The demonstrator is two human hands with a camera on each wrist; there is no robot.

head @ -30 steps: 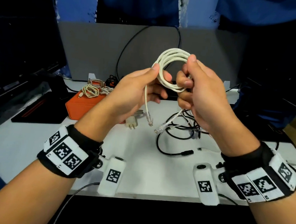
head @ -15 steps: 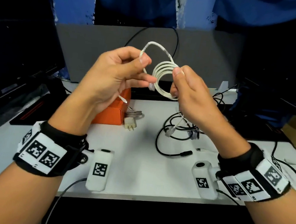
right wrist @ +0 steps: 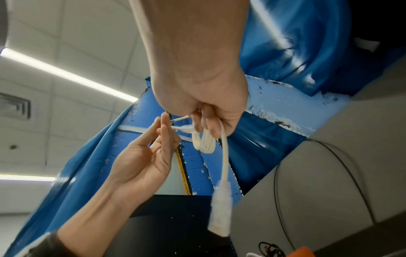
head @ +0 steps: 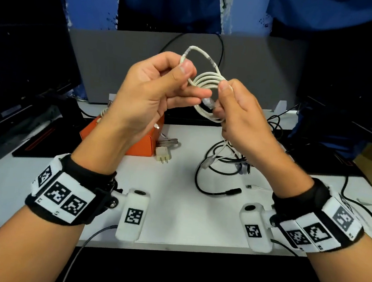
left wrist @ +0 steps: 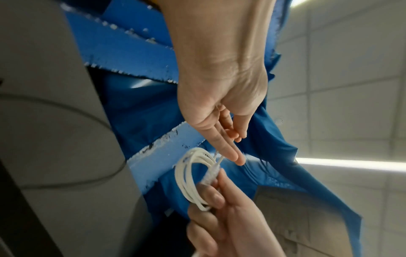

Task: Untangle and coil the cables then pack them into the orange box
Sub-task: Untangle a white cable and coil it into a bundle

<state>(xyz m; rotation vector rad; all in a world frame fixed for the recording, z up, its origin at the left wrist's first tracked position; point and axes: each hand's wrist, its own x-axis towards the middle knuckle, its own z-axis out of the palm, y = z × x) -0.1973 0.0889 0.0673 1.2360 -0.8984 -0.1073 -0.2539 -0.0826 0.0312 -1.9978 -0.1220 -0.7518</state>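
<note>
Over white desk (head: 173,208), my right hand (head: 240,114) is gripping white cable coil (head: 209,83) while left hand (head: 153,91) is pinching its loose end.

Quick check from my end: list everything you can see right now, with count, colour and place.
white network cable: one, white, coiled, held up between both hands; one plug dangles below
orange box: one, orange, on the table behind the left wrist
beige cable: one, beige, at the box's top, mostly hidden
power plug: one, cream, right of the box
black cables: tangled pile, black, table centre-right
table: one, white
monitors: two, black, left and right
left hand: grip pinches the cable's end loop
right hand: grip holds the coil
</note>
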